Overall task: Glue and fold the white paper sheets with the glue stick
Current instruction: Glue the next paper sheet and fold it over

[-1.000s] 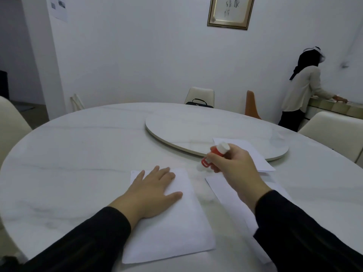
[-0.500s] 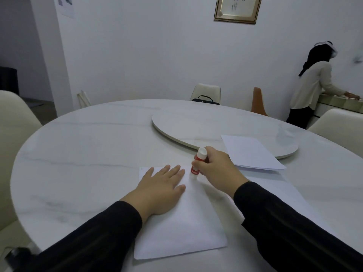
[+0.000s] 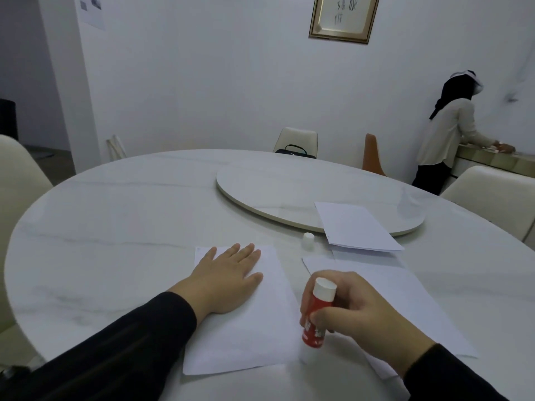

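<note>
On paper sheet (image 3: 254,328), L hand (image 3: 228,273) lies flat; R hand (image 3: 356,311) fingers clasp glue stick (image 3: 317,316).

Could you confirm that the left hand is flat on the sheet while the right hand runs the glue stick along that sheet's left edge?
Not quite: the head view shows the right hand running the glue stick along the sheet's right edge. The left hand is flat on it, as you said.

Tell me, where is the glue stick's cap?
The cap stands upright on the table, between the turntable's near rim and the sheet being glued.
</note>
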Demonstrator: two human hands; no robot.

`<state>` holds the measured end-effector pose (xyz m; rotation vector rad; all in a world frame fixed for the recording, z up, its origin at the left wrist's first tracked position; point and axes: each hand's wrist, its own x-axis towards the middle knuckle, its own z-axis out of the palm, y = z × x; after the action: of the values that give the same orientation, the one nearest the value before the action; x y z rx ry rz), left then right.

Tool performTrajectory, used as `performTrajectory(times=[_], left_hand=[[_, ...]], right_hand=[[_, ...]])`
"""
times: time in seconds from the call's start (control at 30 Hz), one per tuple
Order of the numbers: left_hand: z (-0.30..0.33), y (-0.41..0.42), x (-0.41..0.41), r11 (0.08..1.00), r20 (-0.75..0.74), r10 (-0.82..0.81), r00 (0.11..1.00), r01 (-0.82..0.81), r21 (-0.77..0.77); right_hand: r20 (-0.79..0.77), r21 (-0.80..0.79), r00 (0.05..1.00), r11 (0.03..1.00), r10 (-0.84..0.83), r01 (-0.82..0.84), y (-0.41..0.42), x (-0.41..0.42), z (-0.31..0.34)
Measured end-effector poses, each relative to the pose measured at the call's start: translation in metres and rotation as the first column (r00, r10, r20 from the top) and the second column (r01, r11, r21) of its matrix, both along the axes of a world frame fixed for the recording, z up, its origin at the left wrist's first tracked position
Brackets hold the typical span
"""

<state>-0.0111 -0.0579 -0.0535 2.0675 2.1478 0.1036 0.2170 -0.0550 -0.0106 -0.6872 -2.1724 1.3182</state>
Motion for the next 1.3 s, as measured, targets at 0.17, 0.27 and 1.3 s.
performTrajectory(times=[0.17,0.27,1.3], left_hand=[[0.026,0.0,-0.002,0.983,0.011,-0.147,0.989,0.148,-0.106],[0.032,0.0,0.01,0.993,-0.155,0.122,0.98,-0.121,0.013],[0.004,-0.01,0.014,0.998,0.041,-0.059,0.997,0.06,-0.015]], right_hand=[[-0.445,-0.432,0.813,0.885,-0.375,0.173,0.021,0.006,-0.014],[-0.499,-0.523,0.678,0.811,-0.54,0.261,0.03,0.013,-0.014],[0.089,0.262,0.886,0.869,-0.455,0.42,0.071,-0.086,0.002]])
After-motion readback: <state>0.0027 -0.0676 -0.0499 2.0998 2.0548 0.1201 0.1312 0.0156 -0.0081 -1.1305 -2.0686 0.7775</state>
